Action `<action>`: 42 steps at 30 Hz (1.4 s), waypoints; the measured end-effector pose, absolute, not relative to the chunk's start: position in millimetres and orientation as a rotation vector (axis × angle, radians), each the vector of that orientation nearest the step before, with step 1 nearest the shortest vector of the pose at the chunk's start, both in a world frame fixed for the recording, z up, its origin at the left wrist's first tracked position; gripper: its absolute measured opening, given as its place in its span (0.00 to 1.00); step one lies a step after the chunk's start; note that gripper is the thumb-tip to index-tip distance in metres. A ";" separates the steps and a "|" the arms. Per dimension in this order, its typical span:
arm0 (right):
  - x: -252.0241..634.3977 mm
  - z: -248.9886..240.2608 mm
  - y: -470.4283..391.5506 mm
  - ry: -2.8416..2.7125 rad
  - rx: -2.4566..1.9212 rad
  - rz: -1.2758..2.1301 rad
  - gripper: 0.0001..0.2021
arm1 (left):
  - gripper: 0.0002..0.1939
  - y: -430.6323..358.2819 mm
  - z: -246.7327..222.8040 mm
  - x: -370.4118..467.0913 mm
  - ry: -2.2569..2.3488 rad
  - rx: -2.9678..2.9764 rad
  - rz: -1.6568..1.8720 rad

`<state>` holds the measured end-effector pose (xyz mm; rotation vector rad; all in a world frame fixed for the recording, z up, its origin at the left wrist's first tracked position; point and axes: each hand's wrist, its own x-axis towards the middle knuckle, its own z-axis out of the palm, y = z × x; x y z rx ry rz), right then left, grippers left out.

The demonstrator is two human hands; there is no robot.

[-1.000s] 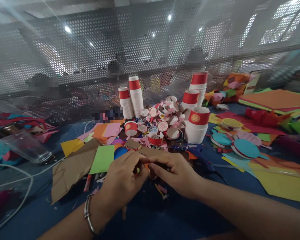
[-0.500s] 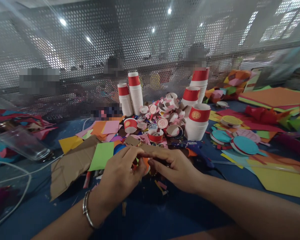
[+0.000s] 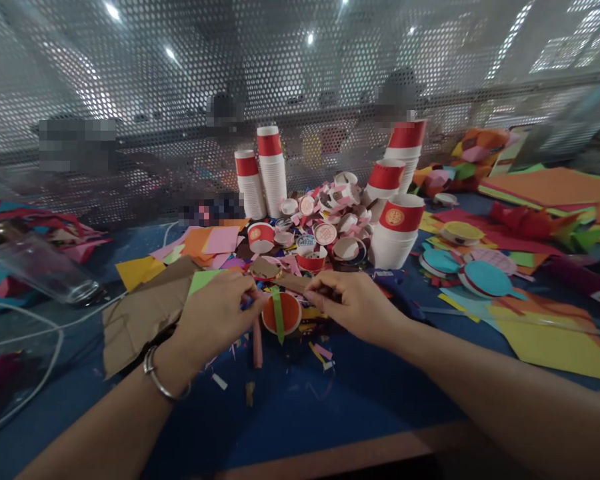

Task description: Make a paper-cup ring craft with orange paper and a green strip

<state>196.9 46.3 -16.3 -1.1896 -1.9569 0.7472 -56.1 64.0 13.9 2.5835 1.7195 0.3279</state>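
An orange paper disc (image 3: 290, 309), set in a round rim with a green paper strip (image 3: 279, 315) across it, sits between my two hands. My left hand (image 3: 223, 310) is at its left edge, with fingers bent and a gap between thumb and forefinger; the thumb tip is close to the rim. To the right of the disc, my right hand (image 3: 353, 303) has its thumb and fingertips drawn together beside a brown cardboard strip (image 3: 293, 283). Whether anything small is pinched there is hidden. A pinkish stick (image 3: 257, 343) lies below the left fingertips.
Behind are a pile of cut cup pieces (image 3: 337, 200) and stacked paper cups (image 3: 394, 230). Cardboard (image 3: 140, 317) lies left, near a clear glass (image 3: 63, 273) and a white cable (image 3: 57, 347). Blue-topped discs (image 3: 487, 278) and coloured paper (image 3: 550, 333) lie right.
My hands have moved apart, the left one leftward and the right one slightly upward. The orange disc and its green strip, mostly covered by fingers before, now show fully.
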 end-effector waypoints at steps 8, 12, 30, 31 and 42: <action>192.7 -18.9 45.4 -2.063 -1.302 0.775 0.08 | 0.14 66.3 4.6 -47.8 1.591 2.588 0.346; 192.0 -17.9 45.7 -2.070 -1.316 0.756 0.11 | 0.12 63.2 6.7 -45.1 1.544 2.633 0.456; 194.7 -16.1 48.1 -1.941 -1.192 0.969 0.15 | 0.11 53.7 11.9 -42.7 1.445 2.332 0.635; 195.3 -15.9 48.5 -1.943 -1.200 0.967 0.15 | 0.11 54.0 11.8 -42.7 1.424 2.280 0.615; 199.2 -18.7 51.6 -1.992 -1.257 0.901 0.17 | 0.11 63.0 7.4 -47.4 1.304 2.022 0.689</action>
